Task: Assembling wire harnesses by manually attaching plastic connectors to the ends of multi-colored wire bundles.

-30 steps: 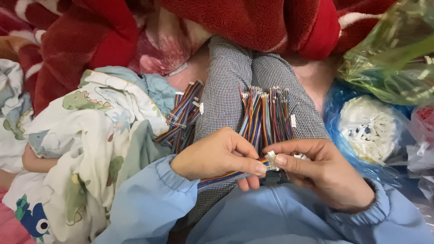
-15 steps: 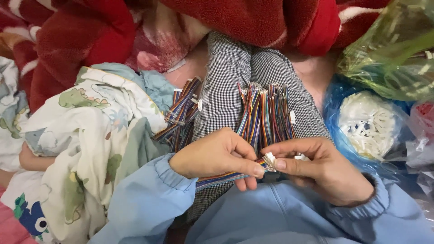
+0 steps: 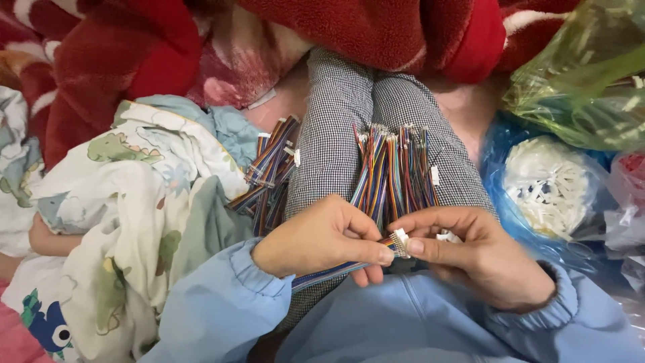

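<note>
A: The fingers (image 3: 384, 255) of the left hand (image 3: 316, 238) are pinched shut on a flat, many-coloured ribbon of wires (image 3: 336, 271), thumb on top, just behind its tip. The right hand (image 3: 480, 259) closes thumb and forefinger on the small white connector (image 3: 401, 236) at that same tip, so the two hands nearly touch.

B: How does it look to handle?

A: Light and limp, by the look of it. The ribbon sags away under the left wrist toward the blue sleeve (image 3: 222, 309). The bare wire ends are thin and would probably bend easily, so the sound place to take hold is where the person has it: close behind the tip, with the connector held by its sides (the plastic shell looks small and smooth, likely slippery).

B: And its appearance?

A: Thin strands side by side, blue, red, yellow, green and dark ones, ending in a short fringe of ends at the white shell. Whether the ends are seated in the shell cannot be told.

B: Where does it sit?

A: Over the person's lap, at the near end of the checked trousers (image 3: 336, 128). A larger bundle of like wires (image 3: 396, 171) lies along the right thigh, a second bundle (image 3: 272, 171) off the left thigh's edge against the printed cloth (image 3: 134, 202). A blue bag of white parts (image 3: 547, 185) sits to the right.
</note>
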